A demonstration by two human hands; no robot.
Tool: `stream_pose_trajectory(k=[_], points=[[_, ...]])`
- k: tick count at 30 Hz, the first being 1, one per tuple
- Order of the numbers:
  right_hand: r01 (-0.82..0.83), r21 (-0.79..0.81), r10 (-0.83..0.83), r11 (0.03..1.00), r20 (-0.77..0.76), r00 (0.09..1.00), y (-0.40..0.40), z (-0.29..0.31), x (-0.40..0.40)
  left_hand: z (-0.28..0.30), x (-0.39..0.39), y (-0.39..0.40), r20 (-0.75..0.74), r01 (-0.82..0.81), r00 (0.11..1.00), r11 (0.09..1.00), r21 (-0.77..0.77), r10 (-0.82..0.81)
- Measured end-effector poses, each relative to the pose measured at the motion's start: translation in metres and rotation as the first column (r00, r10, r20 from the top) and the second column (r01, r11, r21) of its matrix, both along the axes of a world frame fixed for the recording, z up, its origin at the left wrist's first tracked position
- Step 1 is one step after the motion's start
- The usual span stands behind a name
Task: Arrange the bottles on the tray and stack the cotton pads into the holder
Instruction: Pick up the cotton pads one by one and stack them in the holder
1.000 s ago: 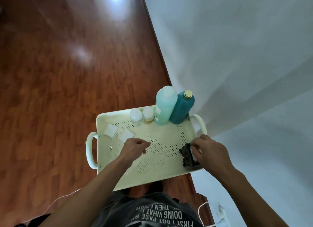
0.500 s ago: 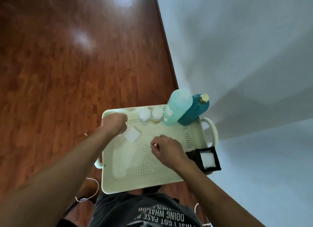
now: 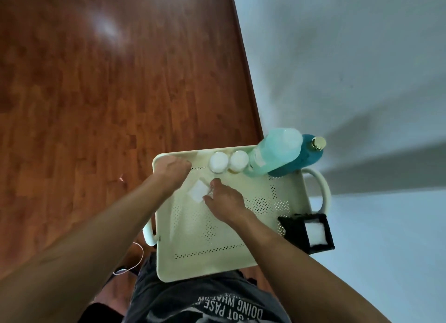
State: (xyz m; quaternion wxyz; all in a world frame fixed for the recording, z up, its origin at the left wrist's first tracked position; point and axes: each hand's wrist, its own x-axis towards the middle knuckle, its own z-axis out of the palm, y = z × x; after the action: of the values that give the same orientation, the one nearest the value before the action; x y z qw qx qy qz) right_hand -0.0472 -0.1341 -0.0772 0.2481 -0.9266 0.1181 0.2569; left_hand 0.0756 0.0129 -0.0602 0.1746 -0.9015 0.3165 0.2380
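A cream perforated tray rests on my lap. Along its far edge stand two small white-capped jars, a light teal bottle and a dark teal bottle with a gold cap. A black holder sits at the tray's right edge with a white pad inside. One cotton pad lies flat on the tray. My right hand touches its right edge with finger and thumb apart. My left hand is curled over the far left corner, hiding a second pad.
Red-brown wooden floor lies to the left, and a pale wall rises on the right. The tray has loop handles on the left and the right. A thin white cable runs under the left handle.
My right hand has moved left and away from me, from the tray's middle to the loose pad. My left hand has stayed closed at the far left corner.
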Motion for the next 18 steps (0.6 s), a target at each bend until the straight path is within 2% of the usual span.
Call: stream_pose_trajectory(k=[7,15,18], points=[[0.116,-0.018,-0.117,0.993,-0.015,0.993,0.018,-0.011,0.010,-0.003,0.003,0.000,-0.027,0.071,0.997,0.994,0.080,-0.069],[0.180,0.003,-0.179,0.984,-0.062,0.982,0.016,-0.012,0.008,-0.004,0.005,0.005,-0.037,0.077,0.996,0.995,0.058,-0.075],[0.183,0.043,-0.181,0.982,-0.050,0.982,0.007,-0.006,0.005,0.003,0.002,0.002,-0.052,0.032,0.998,0.998,0.047,-0.030]])
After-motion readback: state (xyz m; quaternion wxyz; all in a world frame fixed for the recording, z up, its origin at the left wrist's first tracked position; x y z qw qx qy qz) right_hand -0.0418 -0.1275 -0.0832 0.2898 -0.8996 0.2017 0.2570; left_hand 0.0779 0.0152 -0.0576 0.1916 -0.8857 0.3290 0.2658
